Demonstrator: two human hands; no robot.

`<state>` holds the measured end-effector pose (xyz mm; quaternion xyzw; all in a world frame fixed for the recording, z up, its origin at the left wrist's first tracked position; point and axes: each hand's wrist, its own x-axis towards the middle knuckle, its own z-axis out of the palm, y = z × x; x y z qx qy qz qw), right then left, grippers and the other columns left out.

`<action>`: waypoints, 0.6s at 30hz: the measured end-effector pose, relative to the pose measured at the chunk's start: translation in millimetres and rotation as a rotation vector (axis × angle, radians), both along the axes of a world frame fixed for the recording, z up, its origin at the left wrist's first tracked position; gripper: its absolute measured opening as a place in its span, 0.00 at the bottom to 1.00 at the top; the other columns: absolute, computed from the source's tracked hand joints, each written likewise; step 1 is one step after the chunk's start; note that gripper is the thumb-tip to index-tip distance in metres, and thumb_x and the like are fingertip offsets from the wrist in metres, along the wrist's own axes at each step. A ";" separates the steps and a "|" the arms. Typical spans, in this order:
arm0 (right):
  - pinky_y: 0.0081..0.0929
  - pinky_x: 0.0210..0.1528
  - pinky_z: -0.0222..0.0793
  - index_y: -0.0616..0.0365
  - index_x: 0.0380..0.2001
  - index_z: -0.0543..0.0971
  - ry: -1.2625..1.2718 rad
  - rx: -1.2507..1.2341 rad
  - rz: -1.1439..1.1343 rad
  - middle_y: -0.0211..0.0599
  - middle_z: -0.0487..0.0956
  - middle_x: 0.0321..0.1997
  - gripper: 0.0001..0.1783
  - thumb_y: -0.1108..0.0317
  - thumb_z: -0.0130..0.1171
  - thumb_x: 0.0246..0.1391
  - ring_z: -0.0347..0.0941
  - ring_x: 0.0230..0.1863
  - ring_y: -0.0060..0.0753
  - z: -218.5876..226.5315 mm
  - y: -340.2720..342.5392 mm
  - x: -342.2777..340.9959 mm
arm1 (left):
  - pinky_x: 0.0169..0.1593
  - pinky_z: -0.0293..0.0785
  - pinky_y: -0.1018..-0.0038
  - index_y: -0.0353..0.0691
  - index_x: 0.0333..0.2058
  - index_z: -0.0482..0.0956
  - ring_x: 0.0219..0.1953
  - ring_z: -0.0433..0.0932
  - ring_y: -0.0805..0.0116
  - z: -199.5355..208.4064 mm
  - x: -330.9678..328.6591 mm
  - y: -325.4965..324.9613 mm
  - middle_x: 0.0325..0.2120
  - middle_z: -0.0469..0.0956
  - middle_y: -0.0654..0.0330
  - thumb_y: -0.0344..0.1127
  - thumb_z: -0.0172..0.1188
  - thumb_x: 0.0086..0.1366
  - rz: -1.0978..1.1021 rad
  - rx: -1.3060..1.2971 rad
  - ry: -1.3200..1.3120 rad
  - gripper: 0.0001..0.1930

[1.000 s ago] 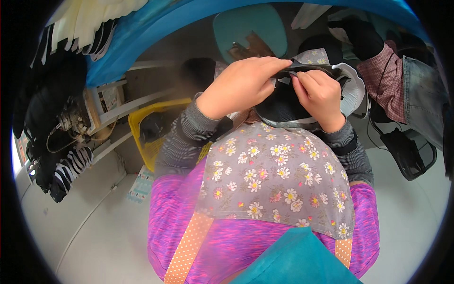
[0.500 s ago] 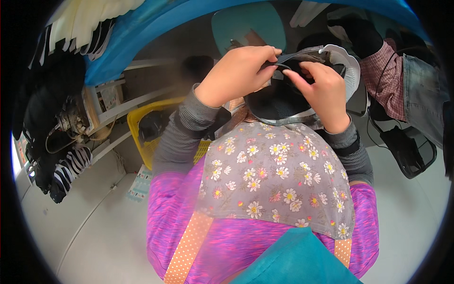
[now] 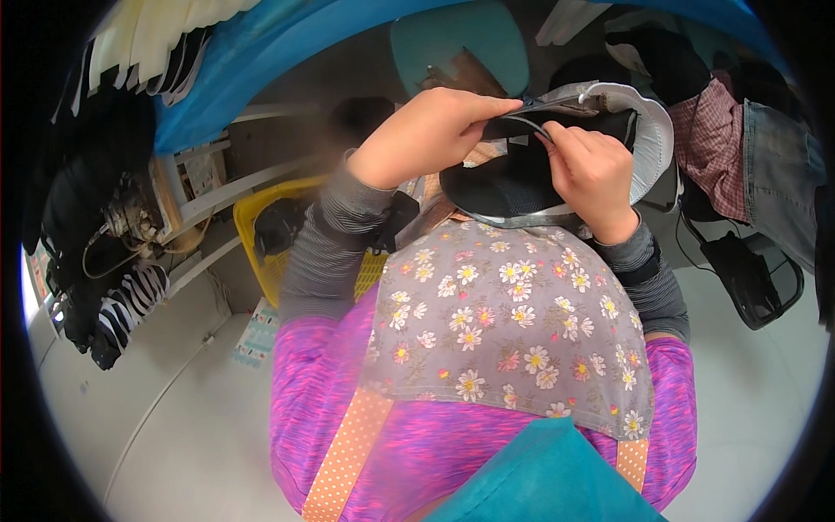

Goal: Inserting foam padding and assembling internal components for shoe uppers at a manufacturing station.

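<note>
Close to the chest, above a grey flowered apron [image 3: 504,339] worn over a pink top, both hands work on a dark hat [image 3: 522,178] with a pale brim edge. Its crown rests against the apron's upper edge. Left hand [image 3: 426,135] curls over the hat's upper rim, fingers closed on the fabric. Right hand [image 3: 591,174] pinches a thin pale cord at the same rim. Further left sits a yellow basket [image 3: 261,235]; beyond the hands stands a teal chair [image 3: 461,39], and checked clothes [image 3: 709,130] hang at the right.
</note>
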<state>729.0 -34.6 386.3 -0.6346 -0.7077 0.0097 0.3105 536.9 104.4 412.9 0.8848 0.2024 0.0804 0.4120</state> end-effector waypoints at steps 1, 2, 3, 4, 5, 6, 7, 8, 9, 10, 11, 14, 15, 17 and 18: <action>0.29 0.25 0.67 0.55 0.33 0.80 0.002 0.014 -0.007 0.29 0.76 0.21 0.09 0.72 0.65 0.44 0.73 0.21 0.33 -1.5 0.1 0.7 | 0.34 0.74 0.71 0.44 0.55 0.78 0.27 0.77 0.57 0.2 0.2 -0.8 0.32 0.81 0.48 0.22 0.58 0.60 -0.006 -0.010 -0.011 0.23; 0.29 0.25 0.67 0.55 0.33 0.80 0.003 0.016 -0.003 0.29 0.76 0.21 0.09 0.72 0.65 0.44 0.73 0.21 0.33 -1.9 1.6 0.1 | 0.34 0.74 0.71 0.44 0.55 0.78 0.27 0.77 0.57 -3.4 -0.1 -1.4 0.32 0.81 0.48 0.22 0.58 0.60 -0.003 -0.008 -0.010 0.23; 0.29 0.25 0.67 0.55 0.32 0.80 0.020 0.021 -0.029 0.29 0.76 0.21 0.08 0.72 0.65 0.45 0.74 0.21 0.33 -2.2 3.4 -0.9 | 0.34 0.74 0.72 0.44 0.54 0.78 0.27 0.77 0.58 -10.1 -0.9 -1.9 0.33 0.81 0.48 0.23 0.58 0.60 -0.004 0.030 -0.066 0.21; 0.29 0.25 0.68 0.55 0.31 0.80 0.035 0.022 -0.060 0.30 0.77 0.21 0.07 0.72 0.65 0.46 0.75 0.21 0.34 -3.1 4.1 -1.0 | 0.33 0.74 0.72 0.43 0.52 0.79 0.27 0.78 0.58 -11.5 0.7 -2.5 0.33 0.81 0.48 0.23 0.59 0.60 -0.011 0.064 -0.124 0.20; 0.29 0.25 0.68 0.55 0.31 0.80 0.035 0.021 -0.062 0.30 0.77 0.21 0.07 0.72 0.65 0.46 0.75 0.21 0.34 -4.1 5.3 -1.1 | 0.33 0.74 0.72 0.43 0.52 0.79 0.27 0.78 0.58 -10.0 0.6 -3.0 0.33 0.81 0.48 0.23 0.59 0.60 -0.012 0.062 -0.124 0.20; 0.29 0.25 0.68 0.55 0.29 0.80 0.046 0.031 -0.068 0.30 0.78 0.22 0.06 0.71 0.65 0.46 0.75 0.21 0.34 -5.1 7.1 -1.3 | 0.34 0.75 0.72 0.42 0.51 0.80 0.28 0.79 0.57 -5.9 0.2 -3.5 0.33 0.81 0.48 0.25 0.61 0.60 0.003 0.030 -0.072 0.19; 0.29 0.25 0.69 0.56 0.28 0.80 0.057 0.042 -0.075 0.30 0.79 0.22 0.05 0.70 0.66 0.46 0.76 0.22 0.34 -5.8 8.4 -1.7 | 0.34 0.76 0.71 0.41 0.50 0.81 0.29 0.81 0.56 -2.6 0.4 -4.2 0.33 0.82 0.48 0.27 0.62 0.60 0.016 -0.003 -0.020 0.18; 0.29 0.25 0.69 0.56 0.28 0.80 0.057 0.041 -0.078 0.30 0.79 0.22 0.05 0.70 0.66 0.46 0.76 0.22 0.34 -6.6 9.5 -2.1 | 0.34 0.76 0.71 0.41 0.50 0.81 0.29 0.81 0.56 -3.2 1.0 -5.1 0.33 0.82 0.48 0.27 0.62 0.60 0.014 -0.004 -0.020 0.18; 0.29 0.26 0.70 0.56 0.28 0.80 0.066 0.049 -0.084 0.31 0.80 0.23 0.04 0.70 0.66 0.47 0.77 0.22 0.35 -7.3 10.4 -2.5 | 0.34 0.76 0.70 0.41 0.48 0.81 0.29 0.81 0.55 -4.2 2.1 -6.3 0.32 0.82 0.49 0.29 0.63 0.60 0.019 0.044 -0.032 0.16; 0.29 0.26 0.70 0.56 0.27 0.80 0.078 0.059 -0.085 0.31 0.80 0.23 0.04 0.70 0.66 0.47 0.77 0.23 0.35 -8.1 11.5 -3.1 | 0.34 0.77 0.70 0.40 0.46 0.82 0.30 0.81 0.53 -4.3 2.8 -7.4 0.31 0.82 0.50 0.32 0.65 0.60 0.028 0.094 -0.042 0.14; 0.29 0.26 0.70 0.56 0.27 0.80 0.079 0.059 -0.084 0.31 0.80 0.23 0.04 0.70 0.66 0.47 0.77 0.23 0.35 -8.7 11.9 -3.4 | 0.34 0.77 0.70 0.40 0.46 0.82 0.30 0.81 0.53 -1.9 4.1 -8.6 0.31 0.82 0.50 0.32 0.65 0.60 0.029 0.094 -0.040 0.14; 0.29 0.26 0.70 0.55 0.27 0.80 0.074 0.088 -0.075 0.31 0.80 0.23 0.05 0.69 0.66 0.47 0.77 0.22 0.35 -9.9 12.9 -4.8 | 0.33 0.76 0.68 0.41 0.42 0.84 0.29 0.80 0.53 7.7 10.3 -9.8 0.28 0.81 0.52 0.37 0.65 0.60 0.052 0.145 0.064 0.13; 0.29 0.26 0.70 0.55 0.27 0.81 0.060 0.084 -0.066 0.31 0.80 0.23 0.06 0.67 0.67 0.47 0.77 0.22 0.35 -8.9 14.8 -5.4 | 0.32 0.76 0.67 0.42 0.42 0.84 0.29 0.80 0.53 8.2 12.8 -8.5 0.27 0.81 0.53 0.38 0.65 0.60 0.026 0.227 0.085 0.12; 0.28 0.26 0.71 0.55 0.27 0.81 0.047 0.083 -0.054 0.31 0.80 0.23 0.07 0.66 0.68 0.47 0.77 0.22 0.35 -4.4 18.2 -5.3 | 0.32 0.75 0.67 0.43 0.41 0.84 0.28 0.80 0.54 8.7 13.9 -4.0 0.26 0.80 0.54 0.38 0.65 0.60 0.002 0.312 0.107 0.12; 0.29 0.28 0.71 0.55 0.28 0.81 0.038 0.049 -0.040 0.32 0.80 0.23 0.09 0.64 0.69 0.47 0.77 0.24 0.36 -0.6 18.6 -5.0 | 0.32 0.75 0.67 0.44 0.44 0.83 0.29 0.80 0.55 9.1 12.5 -0.6 0.27 0.80 0.55 0.38 0.64 0.60 -0.011 0.331 0.062 0.13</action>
